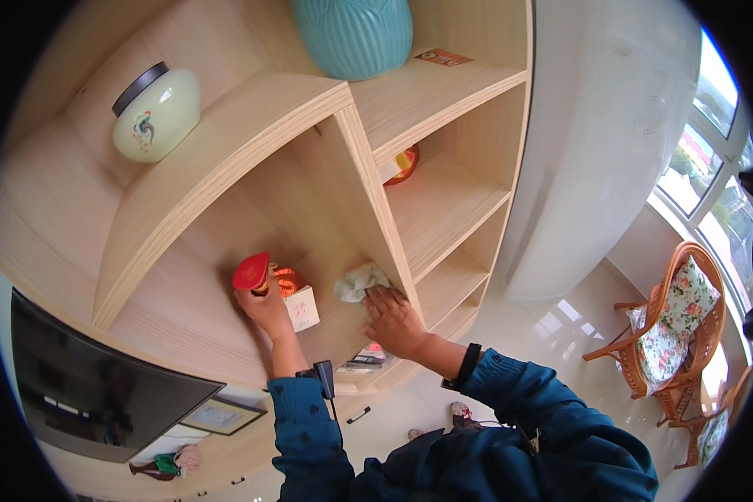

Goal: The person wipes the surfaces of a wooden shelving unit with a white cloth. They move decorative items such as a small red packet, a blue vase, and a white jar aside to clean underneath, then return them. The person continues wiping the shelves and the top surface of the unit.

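My left hand [265, 307] grips a small container with a red lid [251, 271] inside a wooden shelf compartment [276, 188]. Right beside it are a round orange-red basket [290, 282] and a white box [302, 309] bearing writing. My right hand [392, 320] lies on the same shelf board, its fingers on a crumpled white cloth [361, 282], close to the upright divider [386, 207]. How the fingers of my left hand wrap the container is partly hidden.
A pale green jar [158, 116] and a blue ribbed vase [357, 37] stand on the upper shelves. A red card [443, 58] lies near the vase. Below left is a television [100, 383]. Rattan chairs [684, 326] stand at the right, past a white appliance [590, 138].
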### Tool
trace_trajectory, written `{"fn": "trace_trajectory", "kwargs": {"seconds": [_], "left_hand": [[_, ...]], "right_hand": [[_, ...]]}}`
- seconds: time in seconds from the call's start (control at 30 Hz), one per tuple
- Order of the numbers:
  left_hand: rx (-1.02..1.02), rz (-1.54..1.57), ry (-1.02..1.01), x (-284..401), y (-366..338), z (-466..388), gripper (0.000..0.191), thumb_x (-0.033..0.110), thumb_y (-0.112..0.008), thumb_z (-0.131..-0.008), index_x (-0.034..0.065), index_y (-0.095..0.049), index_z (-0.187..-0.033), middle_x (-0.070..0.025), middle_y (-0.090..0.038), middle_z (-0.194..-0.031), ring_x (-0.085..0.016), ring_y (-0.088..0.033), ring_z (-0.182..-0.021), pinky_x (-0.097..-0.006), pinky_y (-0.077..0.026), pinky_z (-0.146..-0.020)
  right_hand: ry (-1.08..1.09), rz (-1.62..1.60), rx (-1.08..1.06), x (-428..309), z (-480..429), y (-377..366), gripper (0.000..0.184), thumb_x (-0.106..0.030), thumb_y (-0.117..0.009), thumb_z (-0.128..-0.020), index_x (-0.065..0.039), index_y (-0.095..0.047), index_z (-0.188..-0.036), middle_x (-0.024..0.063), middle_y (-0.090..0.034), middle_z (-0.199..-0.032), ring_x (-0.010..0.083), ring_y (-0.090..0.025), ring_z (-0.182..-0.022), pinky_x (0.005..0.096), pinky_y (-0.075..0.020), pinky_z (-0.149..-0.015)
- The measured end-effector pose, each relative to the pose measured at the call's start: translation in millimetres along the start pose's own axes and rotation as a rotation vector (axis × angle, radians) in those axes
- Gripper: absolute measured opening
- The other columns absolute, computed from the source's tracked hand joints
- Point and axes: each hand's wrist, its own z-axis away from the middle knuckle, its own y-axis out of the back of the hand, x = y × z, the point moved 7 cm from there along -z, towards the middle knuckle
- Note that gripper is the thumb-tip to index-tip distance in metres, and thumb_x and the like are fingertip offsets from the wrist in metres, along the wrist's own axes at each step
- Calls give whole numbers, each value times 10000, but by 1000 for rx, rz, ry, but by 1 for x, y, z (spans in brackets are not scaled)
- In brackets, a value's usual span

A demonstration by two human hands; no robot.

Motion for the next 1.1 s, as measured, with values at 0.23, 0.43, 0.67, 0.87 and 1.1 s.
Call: {"fn": "trace_trajectory", "kwargs": {"seconds": [0.23,0.43,0.67,0.87,1.1], "left_hand": [[15,95,11,-22,-4,-4,303,105,-775,-818,13,-670,-1087,-130,-637,-1065,-270,-625,-971,-383,-495,-881],[-77,156,129,-19,-8,2,325,138,-769,-854,18,-651,-1132,-122,-620,-1099,-258,-612,-1030,-370,-474,-933],[-169,-99,133,17,15,23,774,223,-659,-927,-101,-243,-1494,-318,-293,-1537,-430,-264,-1453,-450,-204,-1210],[-255,-184,-198,108,53,80,665,31,-652,-858,-41,-346,-1444,-272,-294,-1557,-445,-257,-1461,-482,-248,-1194],[-34,-220,-631,162,164,96,477,29,-678,-808,6,-515,-1256,-213,-543,-1250,-378,-552,-1105,-459,-465,-952]], "right_hand": [[36,-91,46,-1,3,8,650,-389,-677,-861,6,-518,-1351,189,-467,-1451,319,-397,-1374,468,-265,-1169],[75,-35,13,-4,4,15,672,-420,-651,-876,21,-502,-1360,191,-474,-1434,324,-396,-1361,460,-277,-1152],[67,132,-14,-15,-5,8,651,-462,-610,-880,32,-547,-1300,190,-493,-1397,343,-425,-1288,495,-316,-1090],[-52,116,-147,-2,-79,-40,502,-382,-518,-934,-15,-554,-1274,180,-430,-1490,309,-419,-1299,500,-340,-1036],[23,281,-83,1,-56,-34,564,-359,-511,-938,-6,-492,-1378,186,-444,-1483,317,-438,-1272,482,-357,-1037]]}}
